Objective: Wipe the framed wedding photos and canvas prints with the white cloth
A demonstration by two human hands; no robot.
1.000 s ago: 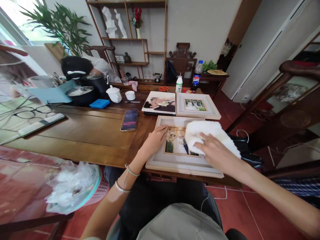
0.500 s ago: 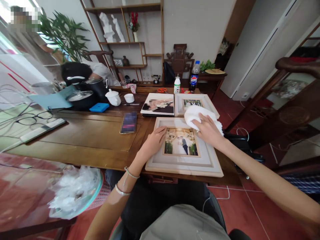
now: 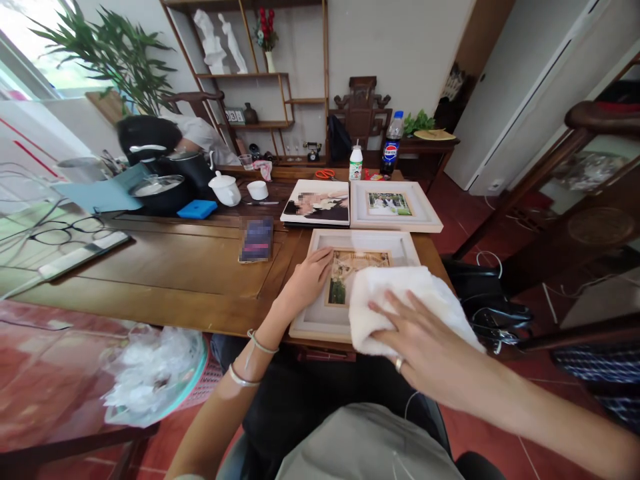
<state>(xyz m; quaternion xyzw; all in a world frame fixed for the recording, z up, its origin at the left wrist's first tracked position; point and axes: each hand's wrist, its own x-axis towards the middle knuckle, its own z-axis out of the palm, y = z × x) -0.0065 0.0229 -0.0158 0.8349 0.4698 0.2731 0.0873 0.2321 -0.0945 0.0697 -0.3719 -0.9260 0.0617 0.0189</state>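
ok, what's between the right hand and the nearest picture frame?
A white cloth: it lies under the right hand and covers the right-hand near part of the picture frame. Shows in the head view.

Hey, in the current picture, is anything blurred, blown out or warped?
Head view: the right hand looks softly blurred over the white cloth; the window is washed out at upper left; the door leans, probably from wide-angle distortion; a pixelated dark rectangular item hides its detail.
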